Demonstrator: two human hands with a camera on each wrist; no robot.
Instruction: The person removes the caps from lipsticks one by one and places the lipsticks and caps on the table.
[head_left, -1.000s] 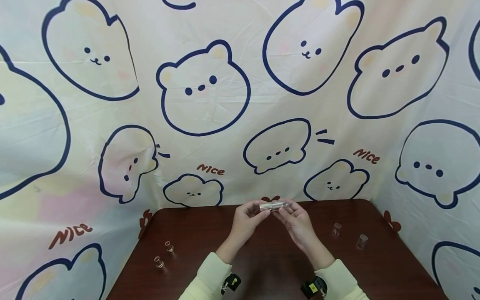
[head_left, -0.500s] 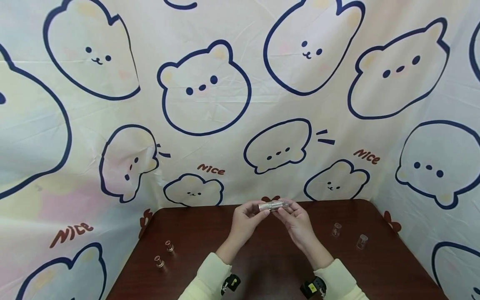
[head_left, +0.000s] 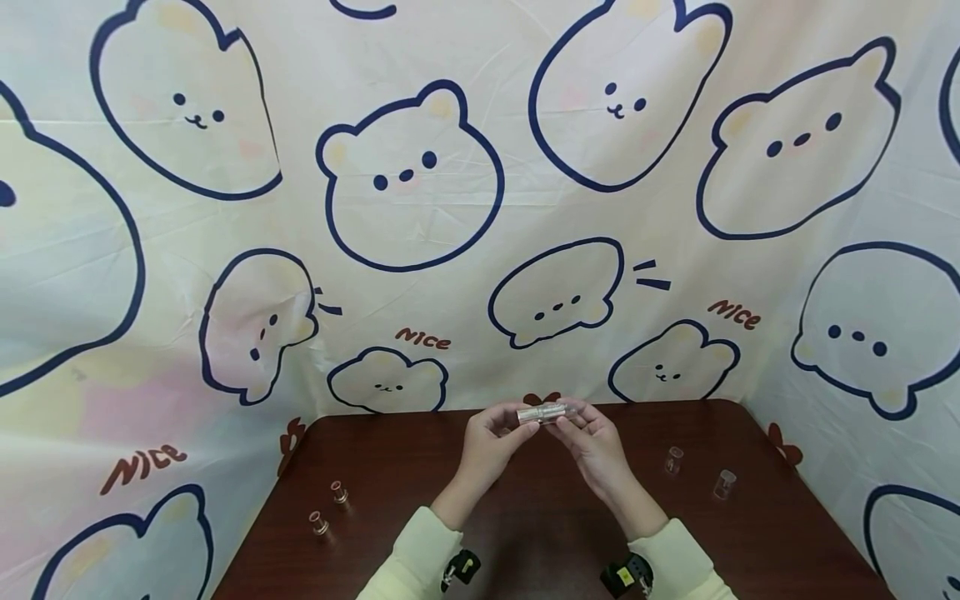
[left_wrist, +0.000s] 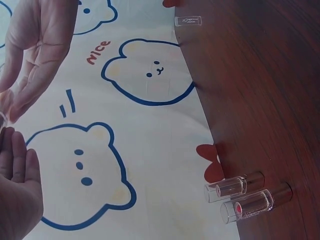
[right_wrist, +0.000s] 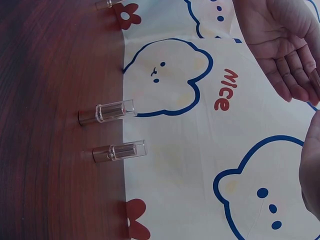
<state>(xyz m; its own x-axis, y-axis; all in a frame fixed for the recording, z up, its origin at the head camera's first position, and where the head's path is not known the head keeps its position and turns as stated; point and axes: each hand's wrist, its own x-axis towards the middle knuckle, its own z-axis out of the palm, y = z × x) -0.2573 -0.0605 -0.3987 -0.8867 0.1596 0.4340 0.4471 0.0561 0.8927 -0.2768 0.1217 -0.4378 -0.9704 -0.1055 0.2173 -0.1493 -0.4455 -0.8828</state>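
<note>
A slim shiny lipstick tube [head_left: 542, 413], silvery with a clear end at the right, is held level above the far edge of the table. My left hand [head_left: 487, 437] grips its left end between thumb and fingers. On the right end, my right hand [head_left: 597, 446] pinches with thumb and fingertips. Fingers cover part of both ends. In the left wrist view, the left hand [left_wrist: 20, 200] lies at the lower left, and the tube is nearly out of frame. The right wrist view has the right hand [right_wrist: 311, 172] at its right edge.
Two small coppery tubes [head_left: 318, 523] stand on the left of the dark brown table [head_left: 540, 533]. Two clear cylindrical caps [head_left: 724, 483] stand on the right. Cloth [head_left: 480, 308] printed with cartoon bears hangs behind and along both sides of the table.
</note>
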